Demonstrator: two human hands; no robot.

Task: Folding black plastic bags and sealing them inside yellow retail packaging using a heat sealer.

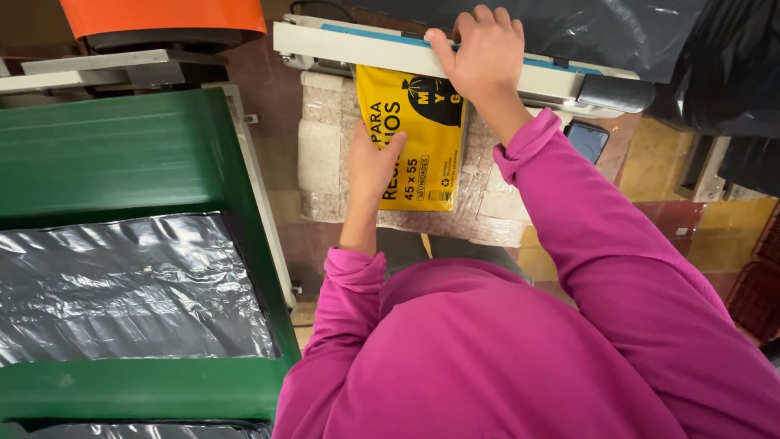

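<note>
While under sealer bar point(406, 50), yellow pkg point(422, 138): L hand point(370, 162) gripping, R hand point(479, 53) clasping bar.

A small packing workshop, by the look of it: a long white heat-sealing bar point(422, 57) with a black handle sits on a bench, a green metal machine frame point(122, 154) beside it carries a sheet of black plastic film point(130, 284), more black plastic bags point(617, 28) are heaped behind, and the floor is worn red and yellow tile point(699, 203)
</note>
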